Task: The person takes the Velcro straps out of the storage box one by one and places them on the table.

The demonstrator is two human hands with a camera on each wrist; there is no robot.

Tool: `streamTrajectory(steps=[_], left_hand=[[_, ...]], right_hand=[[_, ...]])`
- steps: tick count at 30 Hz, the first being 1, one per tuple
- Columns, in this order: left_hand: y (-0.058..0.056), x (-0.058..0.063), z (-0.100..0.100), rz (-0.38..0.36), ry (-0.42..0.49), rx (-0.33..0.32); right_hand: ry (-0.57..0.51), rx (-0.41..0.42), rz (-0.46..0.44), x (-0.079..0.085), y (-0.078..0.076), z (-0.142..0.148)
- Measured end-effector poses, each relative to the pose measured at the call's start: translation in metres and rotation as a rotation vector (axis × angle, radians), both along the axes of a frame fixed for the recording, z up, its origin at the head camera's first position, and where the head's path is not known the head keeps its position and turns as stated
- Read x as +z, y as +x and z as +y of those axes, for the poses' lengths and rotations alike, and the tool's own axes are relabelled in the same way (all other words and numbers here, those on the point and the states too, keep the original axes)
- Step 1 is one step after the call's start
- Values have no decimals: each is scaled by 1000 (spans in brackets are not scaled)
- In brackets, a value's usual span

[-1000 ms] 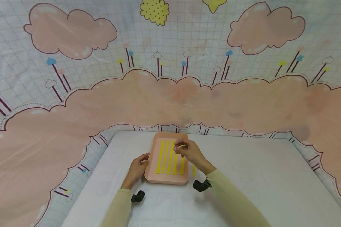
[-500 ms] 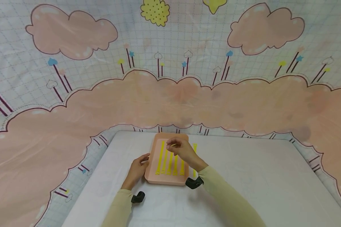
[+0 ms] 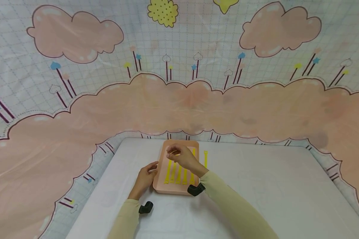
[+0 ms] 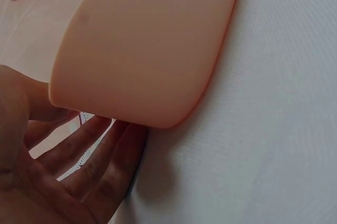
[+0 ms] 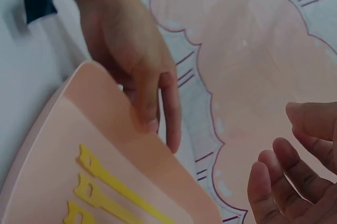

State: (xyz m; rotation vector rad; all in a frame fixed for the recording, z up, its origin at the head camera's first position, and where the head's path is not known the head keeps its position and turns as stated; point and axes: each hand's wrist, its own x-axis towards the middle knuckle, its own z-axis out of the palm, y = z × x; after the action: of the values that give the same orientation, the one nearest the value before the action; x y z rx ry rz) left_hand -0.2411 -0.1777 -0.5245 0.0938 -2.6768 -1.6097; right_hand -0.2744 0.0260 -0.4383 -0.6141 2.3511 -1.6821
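Observation:
A shallow peach tray [image 3: 175, 190] holds several yellow cable straps [image 3: 178, 174] lying side by side, lengthwise. Their slotted, notched heads [image 5: 88, 161] show clearly in the right wrist view. At the tray's left side rests my left hand [image 3: 146, 176], its thumb at the rim and its fairly straight fingers [image 4: 97, 155] along the outer wall. Above the far left part of the tray hovers my right hand [image 3: 182, 156], fingers loosely bent. In the right wrist view thumb and fingers [image 5: 287, 182] stand apart with nothing between them. The hand covers the upper ends of some straps.
One more yellow strap [image 3: 205, 159] lies on the white table [image 3: 257, 186] just right of the tray, partly hidden by the right arm. A dark wrist device [image 3: 196, 189] sits on the right sleeve, another [image 3: 146, 207] on the left. A cloud-patterned cloth [image 3: 197, 106] hangs behind.
My right hand has moved left across the tray, uncovering the straps on the right side and the upper part of the strap on the table. My left hand stays in place.

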Motion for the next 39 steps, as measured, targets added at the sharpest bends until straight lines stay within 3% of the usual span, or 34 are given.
streamTrajectory(steps=[9,17,24,33,39], left_hand=[[-2,-2,-1,-3,9,-6],[-4,-2,-1,-5,16,-1],[-2,0,1,-1,-3,2],[-1,1,1,-13,14,5],[0,1,1,-17,14,6]], right_hand=[[225,5,164,-5,-3,-7],[389,47,302,-9,-13,-10],[595,80,389,-15,-21,-11],[810,179,519,-27,-32,-13],[896,239,588,-31,-34,-16]])
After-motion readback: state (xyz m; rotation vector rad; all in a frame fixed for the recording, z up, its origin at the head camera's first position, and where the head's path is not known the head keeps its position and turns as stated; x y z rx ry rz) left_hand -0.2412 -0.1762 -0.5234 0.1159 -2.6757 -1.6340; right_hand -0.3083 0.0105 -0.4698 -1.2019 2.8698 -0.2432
